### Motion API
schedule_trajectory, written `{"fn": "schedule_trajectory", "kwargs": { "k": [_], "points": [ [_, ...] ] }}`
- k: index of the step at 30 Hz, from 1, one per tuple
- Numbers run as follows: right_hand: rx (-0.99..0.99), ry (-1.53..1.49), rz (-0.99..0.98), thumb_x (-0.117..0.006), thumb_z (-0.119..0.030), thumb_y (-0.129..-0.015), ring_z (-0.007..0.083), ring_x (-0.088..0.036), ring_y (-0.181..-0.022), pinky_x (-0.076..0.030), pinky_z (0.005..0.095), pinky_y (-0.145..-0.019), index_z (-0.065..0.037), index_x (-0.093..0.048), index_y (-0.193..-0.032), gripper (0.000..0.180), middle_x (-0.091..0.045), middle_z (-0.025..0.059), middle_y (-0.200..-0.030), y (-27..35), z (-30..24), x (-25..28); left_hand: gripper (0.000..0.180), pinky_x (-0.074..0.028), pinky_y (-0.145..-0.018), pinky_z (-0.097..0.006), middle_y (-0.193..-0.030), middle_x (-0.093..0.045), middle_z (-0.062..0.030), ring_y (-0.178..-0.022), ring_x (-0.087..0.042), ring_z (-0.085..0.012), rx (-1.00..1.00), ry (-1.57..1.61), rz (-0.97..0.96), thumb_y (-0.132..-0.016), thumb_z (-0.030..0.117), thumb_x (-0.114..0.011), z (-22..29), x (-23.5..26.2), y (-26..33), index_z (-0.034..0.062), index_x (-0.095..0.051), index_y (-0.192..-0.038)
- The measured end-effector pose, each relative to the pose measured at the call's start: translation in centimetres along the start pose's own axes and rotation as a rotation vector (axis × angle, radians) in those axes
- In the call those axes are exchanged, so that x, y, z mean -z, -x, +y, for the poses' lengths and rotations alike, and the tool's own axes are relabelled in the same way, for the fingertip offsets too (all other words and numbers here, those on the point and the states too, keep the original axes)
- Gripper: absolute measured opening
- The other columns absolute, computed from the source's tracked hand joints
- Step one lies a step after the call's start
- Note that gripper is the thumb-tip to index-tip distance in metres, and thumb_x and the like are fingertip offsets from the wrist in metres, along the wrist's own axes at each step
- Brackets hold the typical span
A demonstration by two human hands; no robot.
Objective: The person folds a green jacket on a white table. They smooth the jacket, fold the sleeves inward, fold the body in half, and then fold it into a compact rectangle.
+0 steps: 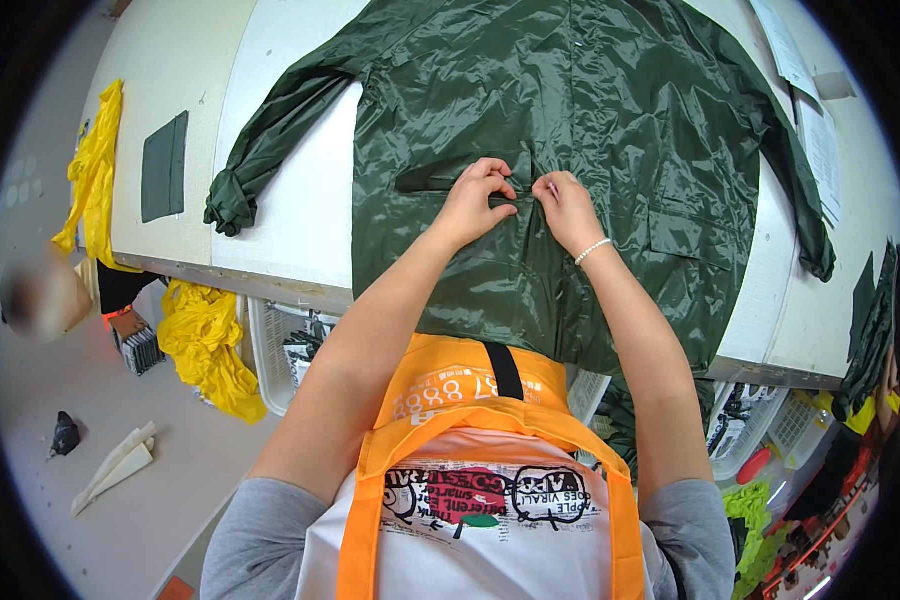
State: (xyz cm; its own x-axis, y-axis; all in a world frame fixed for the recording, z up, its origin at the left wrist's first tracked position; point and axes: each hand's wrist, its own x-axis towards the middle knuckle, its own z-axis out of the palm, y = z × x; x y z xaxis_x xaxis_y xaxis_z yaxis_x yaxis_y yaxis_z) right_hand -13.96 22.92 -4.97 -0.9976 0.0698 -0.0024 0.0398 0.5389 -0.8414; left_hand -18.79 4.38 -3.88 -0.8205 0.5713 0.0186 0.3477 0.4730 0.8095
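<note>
Fingers (549, 181) of the right hand (573, 214) pinch together on a glossy dark green jacket (450, 110); those of the left hand (466, 209) curl just beside, thumb and fingertips slightly apart. The jacket lies spread on the pale worktop (282, 205), its hem over the front edge, 2 sleeves (285, 125) splayed outward. Beyond them are a dark rectangular piece (165, 167) and yellow fabric (95, 180) leftward, papers (818, 160) rightward.
</note>
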Motion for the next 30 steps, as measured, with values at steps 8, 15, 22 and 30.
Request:
{"fn": "schedule_trajectory", "kwargs": {
  "k": [8, 15, 22, 30],
  "points": [
    [-0.113, 0.317, -0.111, -0.060, -0.013, -0.084, 0.0368, -0.061, -0.080, -0.050, 0.0449, -0.070, -0.002, -0.057, -0.088, 0.012, -0.056, 0.0154, -0.095, 0.7, -2.9, -0.7, 0.023, -0.047, -0.086, -0.033, -0.111, -0.055, -0.0069, -0.098, -0.058, -0.0217, -0.019, -0.026, 0.007, -0.062, 0.003, -0.078, -0.2, -0.1, -0.1, 0.0018, -0.065, -0.081],
    [-0.104, 0.214, -0.132, -0.055, -0.011, -0.087, 0.0402, -0.059, -0.086, -0.049, 0.0471, -0.076, 0.000, -0.055, -0.092, 0.012, -0.055, 0.0194, -0.098, 0.6, -2.4, -0.4, 0.023, -0.046, -0.087, -0.034, -0.110, -0.055, -0.0076, -0.103, -0.056, -0.0239, -0.025, -0.034, 0.010, -0.063, 0.005, -0.078, 0.2, -0.1, -0.1, 0.0016, -0.065, -0.081],
    [-0.063, 0.001, -0.199, -0.056, -0.012, -0.087, 0.0351, -0.058, -0.088, -0.046, 0.0403, -0.079, 0.002, -0.056, -0.092, 0.015, -0.056, 0.0184, -0.096, 0.0, -0.2, 0.4, 0.025, -0.045, -0.088, -0.034, -0.111, -0.054, -0.0072, -0.105, -0.053, -0.0256, 0.017, -0.001, -0.006, -0.063, 0.007, -0.079, 0.3, -0.1, -0.2, 0.0031, -0.065, -0.084],
    [-0.198, -0.180, -0.140, -0.058, -0.018, -0.088, 0.0307, -0.059, -0.088, -0.047, 0.0372, -0.079, 0.000, -0.056, -0.098, 0.021, -0.059, 0.0176, -0.094, 0.1, -0.8, 1.3, 0.028, -0.043, -0.091, -0.036, -0.113, -0.054, -0.0077, -0.107, -0.051, -0.0275, 0.074, -0.045, 0.041, -0.064, 0.010, -0.079, 1.5, -1.0, -0.3, 0.0045, -0.065, -0.088]
  ]
}}
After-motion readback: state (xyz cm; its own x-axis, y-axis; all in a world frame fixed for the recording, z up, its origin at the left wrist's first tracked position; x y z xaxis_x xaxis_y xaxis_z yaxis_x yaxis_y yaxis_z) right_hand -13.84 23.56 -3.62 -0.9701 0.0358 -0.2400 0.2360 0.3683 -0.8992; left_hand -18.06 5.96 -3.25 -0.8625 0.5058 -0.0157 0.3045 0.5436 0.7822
